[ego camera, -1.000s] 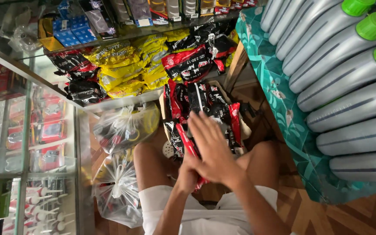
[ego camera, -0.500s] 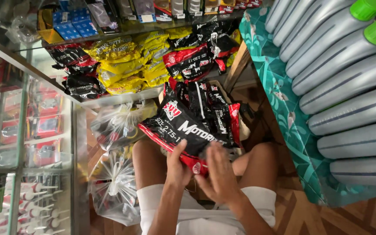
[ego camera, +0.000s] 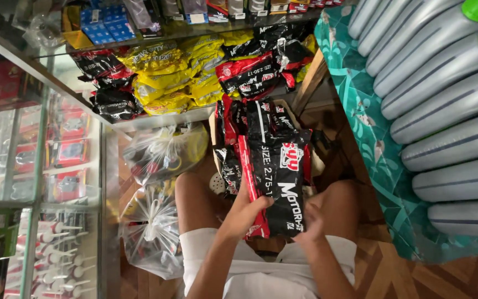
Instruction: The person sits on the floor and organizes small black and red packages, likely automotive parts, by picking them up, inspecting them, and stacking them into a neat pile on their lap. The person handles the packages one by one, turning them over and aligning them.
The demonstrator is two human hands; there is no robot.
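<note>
The black-and-red packet (ego camera: 276, 182) stands lengthwise, its long axis running away from the body above the lap. The left hand (ego camera: 245, 213) clasps its lower red edge; the right hand (ego camera: 312, 224) closes on the lower right corner.

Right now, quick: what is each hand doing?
Left hand: closed on the black and red packet, gripping its left edge.
Right hand: holding the same packet at its lower right corner.
</note>
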